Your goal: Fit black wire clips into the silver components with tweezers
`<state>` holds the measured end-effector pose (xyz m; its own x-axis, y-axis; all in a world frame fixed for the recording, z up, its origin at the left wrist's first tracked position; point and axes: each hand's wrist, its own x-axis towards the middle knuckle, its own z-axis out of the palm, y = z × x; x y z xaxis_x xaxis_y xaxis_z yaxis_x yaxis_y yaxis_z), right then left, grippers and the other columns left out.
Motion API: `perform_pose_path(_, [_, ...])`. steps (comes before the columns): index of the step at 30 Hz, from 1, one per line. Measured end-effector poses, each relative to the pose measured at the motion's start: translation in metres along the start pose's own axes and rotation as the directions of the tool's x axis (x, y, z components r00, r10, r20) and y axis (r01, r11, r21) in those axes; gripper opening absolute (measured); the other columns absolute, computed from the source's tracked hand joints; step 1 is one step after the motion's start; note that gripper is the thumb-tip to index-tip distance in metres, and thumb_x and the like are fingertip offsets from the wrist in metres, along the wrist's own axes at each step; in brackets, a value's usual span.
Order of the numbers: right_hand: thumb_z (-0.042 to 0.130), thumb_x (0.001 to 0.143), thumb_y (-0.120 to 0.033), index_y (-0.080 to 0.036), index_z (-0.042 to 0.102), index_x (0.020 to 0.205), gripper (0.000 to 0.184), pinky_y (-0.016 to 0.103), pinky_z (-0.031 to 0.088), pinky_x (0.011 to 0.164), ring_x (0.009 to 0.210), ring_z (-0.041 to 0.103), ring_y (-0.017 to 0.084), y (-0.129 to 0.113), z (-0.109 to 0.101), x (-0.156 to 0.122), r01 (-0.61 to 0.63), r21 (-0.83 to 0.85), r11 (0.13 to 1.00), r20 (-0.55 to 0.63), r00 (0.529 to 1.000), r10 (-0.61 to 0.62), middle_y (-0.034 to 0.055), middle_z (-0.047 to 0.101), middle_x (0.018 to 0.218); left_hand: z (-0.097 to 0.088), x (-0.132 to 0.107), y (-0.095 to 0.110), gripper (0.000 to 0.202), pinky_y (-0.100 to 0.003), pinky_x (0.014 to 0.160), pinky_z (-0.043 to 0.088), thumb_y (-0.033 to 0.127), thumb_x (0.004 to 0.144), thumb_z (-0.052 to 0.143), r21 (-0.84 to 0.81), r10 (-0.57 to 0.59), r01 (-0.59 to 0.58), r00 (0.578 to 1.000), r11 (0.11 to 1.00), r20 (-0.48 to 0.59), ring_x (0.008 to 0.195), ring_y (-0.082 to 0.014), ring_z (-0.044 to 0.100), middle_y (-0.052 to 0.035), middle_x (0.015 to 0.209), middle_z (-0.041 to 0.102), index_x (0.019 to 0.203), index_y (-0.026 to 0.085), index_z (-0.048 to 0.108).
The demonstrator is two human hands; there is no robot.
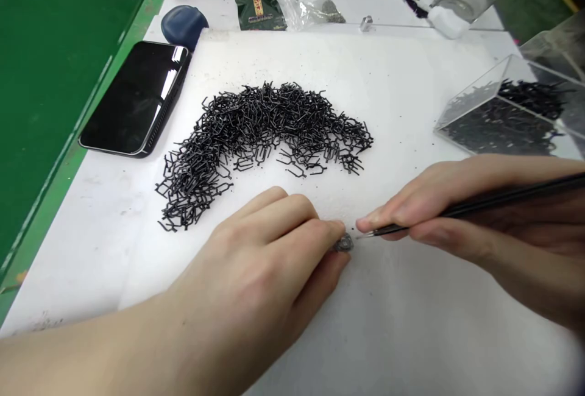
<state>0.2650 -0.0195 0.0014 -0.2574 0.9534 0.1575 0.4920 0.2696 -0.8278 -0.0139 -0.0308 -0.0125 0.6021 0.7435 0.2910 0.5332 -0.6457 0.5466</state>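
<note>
In the head view, the left hand (260,250) rests low on a white sheet (411,91), its fingers curled and clenched around a small grey wire clump (343,243), which shows just past the fingertips at the near edge of the work area. Resting the hand on the sheet seems to steady that tiny piece. The right hand (450,213) comes in from the right and grasps slim black tweezers (393,229) like a pen, a hold that suits fine control. Their point sits just beside the clump, though any contact is too small to tell.

Farther away, a curved heap of black bent wire pieces (265,131) lies spread on the sheet, within easy reach of both hands. To the far right, a clear acrylic box (470,103) holds more black pieces. A black smartphone (132,97) lies well left of the heap, beside a green mat (55,79).
</note>
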Motion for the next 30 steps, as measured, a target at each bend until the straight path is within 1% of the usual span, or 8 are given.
perform_pose_path(3, [0.095, 0.102, -0.025, -0.047, 0.093, 0.107, 0.022, 0.036, 0.078, 0.075, 0.091, 0.094, 0.028, -0.003, 0.004, 0.0, 0.077, 0.002, 0.997, 0.102, 0.992, -0.077, -0.0066, 0.095, 0.105, 0.002, 0.0, -0.001, 0.023, -0.032, 0.083, 0.064, 0.016, 0.121, 0.068, -0.018, 0.009, -0.009, 0.999, 1.0, -0.031, 0.084, -0.0192, 0.072, -0.0008, 0.088, 0.073, 0.108, 0.015, 0.087])
perform_pose_path(9, [0.094, 0.103, -0.027, -0.045, 0.092, 0.109, 0.019, 0.035, 0.077, 0.075, 0.089, 0.092, 0.026, 0.003, 0.006, 0.001, 0.125, 0.013, 0.992, 0.133, 0.983, -0.126, -0.006, 0.094, 0.103, -0.003, 0.001, 0.002, 0.023, -0.033, 0.086, 0.065, 0.014, 0.12, 0.068, 0.009, 0.008, -0.008, 1.0, 1.0, -0.02, 0.086, -0.0198, 0.074, -0.0033, 0.094, 0.077, 0.11, 0.012, 0.088])
perform_pose_path(10, [0.094, 0.103, -0.027, -0.044, 0.092, 0.109, 0.018, 0.035, 0.077, 0.075, 0.089, 0.092, 0.026, 0.003, 0.006, 0.001, 0.119, 0.016, 0.993, 0.136, 0.983, -0.12, -0.0059, 0.094, 0.103, -0.003, 0.001, 0.002, 0.023, -0.034, 0.086, 0.065, 0.016, 0.121, 0.068, -0.001, -0.007, 0.007, 1.0, 1.0, 0.015, 0.086, -0.0204, 0.073, -0.0032, 0.092, 0.076, 0.11, 0.012, 0.088])
perform_pose_path(13, [0.095, 0.103, -0.026, -0.044, 0.092, 0.109, 0.019, 0.035, 0.077, 0.076, 0.09, 0.092, 0.026, 0.003, 0.006, 0.001, 0.115, 0.02, 0.993, 0.139, 0.983, -0.116, -0.0055, 0.094, 0.103, -0.002, -0.001, 0.001, 0.024, -0.034, 0.087, 0.065, 0.016, 0.122, 0.067, 0.001, -0.009, 0.009, 1.0, 1.0, -0.004, 0.085, -0.0207, 0.072, -0.0028, 0.091, 0.074, 0.111, 0.011, 0.088])
perform_pose_path(17, [0.094, 0.104, -0.027, -0.044, 0.091, 0.11, 0.018, 0.034, 0.077, 0.077, 0.091, 0.092, 0.025, 0.005, 0.006, 0.002, 0.115, 0.028, 0.993, 0.154, 0.981, -0.117, -0.0062, 0.094, 0.104, 0.0, 0.0, 0.0, 0.024, -0.034, 0.082, 0.063, 0.018, 0.121, 0.068, -0.013, 0.012, -0.012, 1.0, 1.0, -0.02, 0.085, -0.0208, 0.071, -0.0026, 0.09, 0.074, 0.109, 0.011, 0.088])
perform_pose_path(21, [0.093, 0.104, -0.026, -0.044, 0.091, 0.111, 0.02, 0.033, 0.077, 0.079, 0.093, 0.092, 0.024, 0.006, 0.004, 0.002, 0.114, 0.034, 0.993, 0.16, 0.98, -0.118, -0.0064, 0.094, 0.106, -0.002, 0.003, 0.001, 0.024, -0.034, 0.075, 0.06, 0.015, 0.121, 0.067, 0.003, 0.017, -0.018, 1.0, 1.0, 0.013, 0.085, -0.0203, 0.07, -0.004, 0.091, 0.075, 0.109, 0.01, 0.087])
perform_pose_path(25, [0.093, 0.104, -0.026, -0.042, 0.091, 0.109, 0.017, 0.031, 0.076, 0.077, 0.09, 0.092, 0.023, 0.004, 0.007, 0.006, 0.143, 0.015, 0.99, 0.151, 0.978, -0.143, -0.0062, 0.094, 0.105, -0.007, 0.001, 0.005, 0.028, -0.038, 0.069, 0.057, 0.003, 0.116, 0.067, 0.11, 0.125, -0.125, 0.992, 0.986, 0.008, 0.079, -0.0202, 0.065, -0.0052, 0.09, 0.078, 0.097, 0.012, 0.086])
perform_pose_path(30, [0.089, 0.107, -0.028, -0.039, 0.089, 0.108, 0.011, 0.027, 0.075, 0.079, 0.089, 0.091, 0.019, 0.001, 0.009, 0.008, 0.174, 0.016, 0.985, 0.171, 0.97, -0.175, -0.0077, 0.094, 0.103, -0.007, -0.004, 0.014, 0.034, -0.04, 0.066, 0.063, -0.003, 0.114, 0.062, 0.201, 0.178, -0.184, 0.983, 0.962, 0.046, 0.077, -0.0236, 0.071, -0.0099, 0.091, 0.082, 0.094, 0.009, 0.087])
